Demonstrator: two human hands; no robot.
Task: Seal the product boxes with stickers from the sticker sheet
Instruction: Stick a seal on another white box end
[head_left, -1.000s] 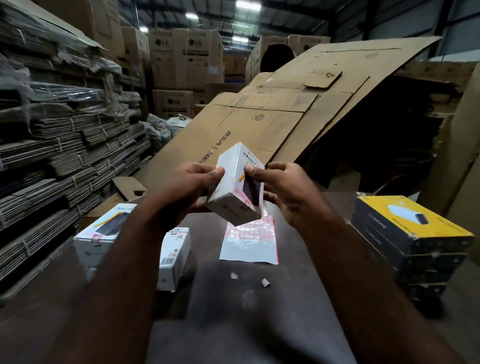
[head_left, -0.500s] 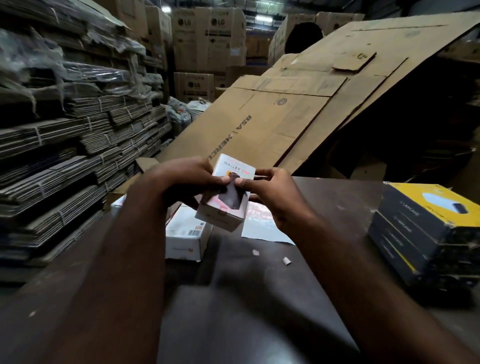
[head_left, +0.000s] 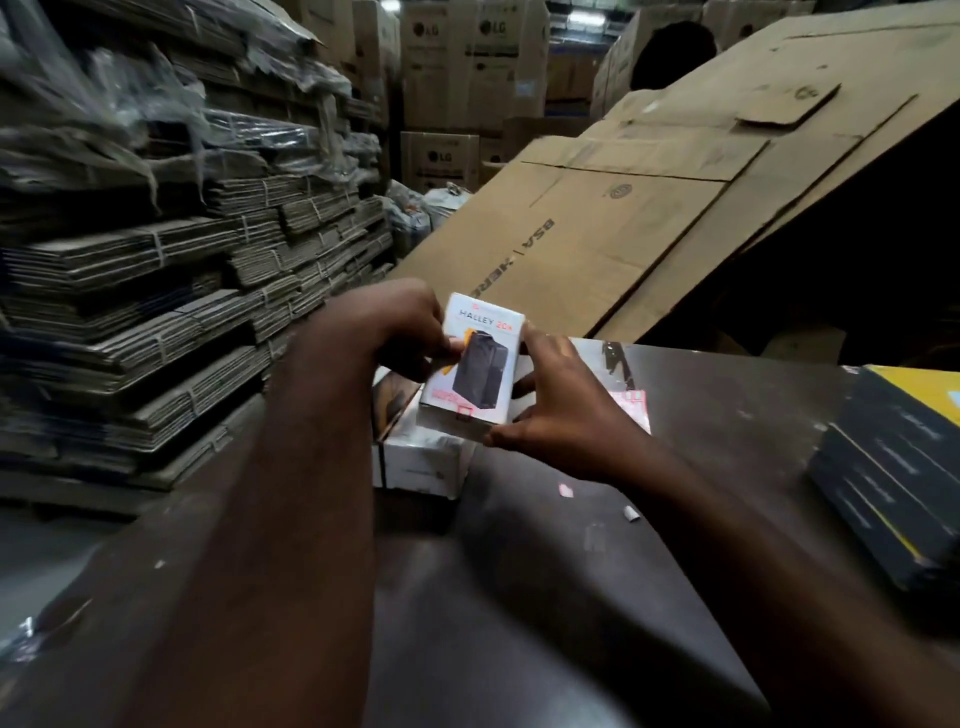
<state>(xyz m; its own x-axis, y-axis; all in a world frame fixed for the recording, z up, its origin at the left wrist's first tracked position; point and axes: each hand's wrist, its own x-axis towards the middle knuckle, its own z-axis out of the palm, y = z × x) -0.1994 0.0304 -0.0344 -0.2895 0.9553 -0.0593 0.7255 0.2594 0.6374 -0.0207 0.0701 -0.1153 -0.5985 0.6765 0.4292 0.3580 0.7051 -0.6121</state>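
Gripping the white product box (head_left: 478, 366) at both sides, left hand (head_left: 387, 327) and right hand (head_left: 558, 410) hold it lengthwise, title end away.

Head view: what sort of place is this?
Probably a warehouse packing area: big LG cartons stacked behind, tied bundles of flattened cardboard at left, a white product box held over a worktable.

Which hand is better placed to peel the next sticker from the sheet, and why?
Right, probably. The right hand grips the white box right beside the sticker sheet on the table; the left hand grips the box's other side, with the box between it and the sheet.
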